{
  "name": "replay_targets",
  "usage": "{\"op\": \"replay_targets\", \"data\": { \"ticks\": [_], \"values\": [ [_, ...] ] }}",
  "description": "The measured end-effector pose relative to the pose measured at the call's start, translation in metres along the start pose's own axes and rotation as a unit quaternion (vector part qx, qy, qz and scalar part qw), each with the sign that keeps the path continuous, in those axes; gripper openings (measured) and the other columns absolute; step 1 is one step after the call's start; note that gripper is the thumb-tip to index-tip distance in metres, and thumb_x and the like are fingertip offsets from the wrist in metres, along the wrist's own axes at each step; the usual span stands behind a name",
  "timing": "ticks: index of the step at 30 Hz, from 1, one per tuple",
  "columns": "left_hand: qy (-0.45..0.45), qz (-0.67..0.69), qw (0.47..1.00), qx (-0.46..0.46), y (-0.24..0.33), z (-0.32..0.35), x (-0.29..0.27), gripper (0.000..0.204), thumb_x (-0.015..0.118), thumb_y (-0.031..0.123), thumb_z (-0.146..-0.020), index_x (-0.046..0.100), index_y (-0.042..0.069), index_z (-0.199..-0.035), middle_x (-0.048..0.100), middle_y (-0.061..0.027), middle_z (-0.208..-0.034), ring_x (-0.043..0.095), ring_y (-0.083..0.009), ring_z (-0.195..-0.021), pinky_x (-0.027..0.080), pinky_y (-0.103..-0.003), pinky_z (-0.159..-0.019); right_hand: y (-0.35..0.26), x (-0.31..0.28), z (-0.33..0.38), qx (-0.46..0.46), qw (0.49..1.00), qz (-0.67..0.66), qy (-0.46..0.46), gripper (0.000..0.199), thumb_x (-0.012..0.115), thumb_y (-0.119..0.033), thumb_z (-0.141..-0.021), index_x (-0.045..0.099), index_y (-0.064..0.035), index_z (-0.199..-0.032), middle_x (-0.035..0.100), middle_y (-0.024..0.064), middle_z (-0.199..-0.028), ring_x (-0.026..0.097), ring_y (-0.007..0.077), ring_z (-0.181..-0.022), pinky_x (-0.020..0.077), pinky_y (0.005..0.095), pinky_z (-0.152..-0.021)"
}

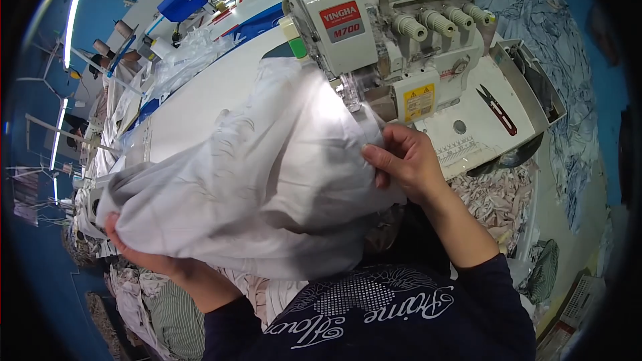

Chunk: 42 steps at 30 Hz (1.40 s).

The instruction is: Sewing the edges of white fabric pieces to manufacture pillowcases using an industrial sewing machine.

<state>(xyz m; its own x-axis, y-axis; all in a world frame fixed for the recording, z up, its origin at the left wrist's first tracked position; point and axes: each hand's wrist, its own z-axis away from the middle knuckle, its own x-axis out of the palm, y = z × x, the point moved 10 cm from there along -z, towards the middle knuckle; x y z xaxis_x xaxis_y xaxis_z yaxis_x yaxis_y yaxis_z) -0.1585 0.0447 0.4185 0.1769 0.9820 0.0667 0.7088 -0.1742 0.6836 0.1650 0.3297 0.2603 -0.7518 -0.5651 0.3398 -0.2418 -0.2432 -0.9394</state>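
Note:
A large piece of pale grey fabric (234, 154) spreads across the table and hangs over its front edge. Its upper right edge lies at the needle area of a white overlock sewing machine (344, 47), lit by a bright lamp. Close in front of the needle area, my right hand (404, 160) pinches the fabric's edge between thumb and fingers. At the far left end of the cloth, my left hand (130, 251) grips its border, with most of the fingers hidden beneath the material.
Red-handled thread snips (498, 112) lie on the machine's right side plate, beside a grey metal tray (535, 80). Fabric scraps (498, 204) are heaped below. Bluish cloth (555, 47) is piled at right. Behind stands another machine with a blue cover (182, 1), near clear plastic (190, 53).

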Motion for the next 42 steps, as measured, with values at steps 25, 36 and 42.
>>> {"op": "replay_targets", "data": {
  "ticks": [25,36,42],
  "values": [
    [-0.087,-0.121,0.972,0.183,0.022,-0.176,0.180,0.034,0.056,0.027,-0.088,0.062,0.003,-0.111,0.066,-0.0080,-0.102,0.062,-0.0141,-0.089,0.046,-0.025,-0.081,-0.001,-0.008,-0.001,0.009,1.000,0.016,0.011,0.019,0.070,-0.014,-0.080,0.057,-0.0029,-0.073,0.057,0.0019,-0.061,0.053,0.0083,-0.046,0.0415,0.0204,-0.041],
    [-0.500,-0.014,0.813,-0.297,-0.132,-0.007,0.165,0.040,0.064,0.029,-0.082,0.061,0.000,-0.109,0.064,-0.0072,-0.093,0.060,-0.0164,-0.081,0.048,-0.029,-0.073,0.004,-0.007,-0.002,0.016,1.000,0.008,-0.005,0.022,0.068,-0.019,-0.083,0.056,-0.0033,-0.073,0.057,0.0004,-0.058,0.054,0.0063,-0.048,0.0431,0.0193,-0.044],
    [-0.387,-0.370,0.838,0.103,-0.058,0.134,0.076,0.020,0.071,0.012,-0.071,0.066,0.000,-0.086,0.054,-0.0154,-0.074,0.051,-0.0279,-0.070,0.040,-0.038,-0.077,-0.001,0.003,0.001,0.018,1.000,0.003,-0.011,0.021,0.069,-0.019,-0.082,0.056,-0.0042,-0.074,0.057,0.0009,-0.060,0.054,0.0061,-0.049,0.0430,0.0194,-0.045]
  ]
}}
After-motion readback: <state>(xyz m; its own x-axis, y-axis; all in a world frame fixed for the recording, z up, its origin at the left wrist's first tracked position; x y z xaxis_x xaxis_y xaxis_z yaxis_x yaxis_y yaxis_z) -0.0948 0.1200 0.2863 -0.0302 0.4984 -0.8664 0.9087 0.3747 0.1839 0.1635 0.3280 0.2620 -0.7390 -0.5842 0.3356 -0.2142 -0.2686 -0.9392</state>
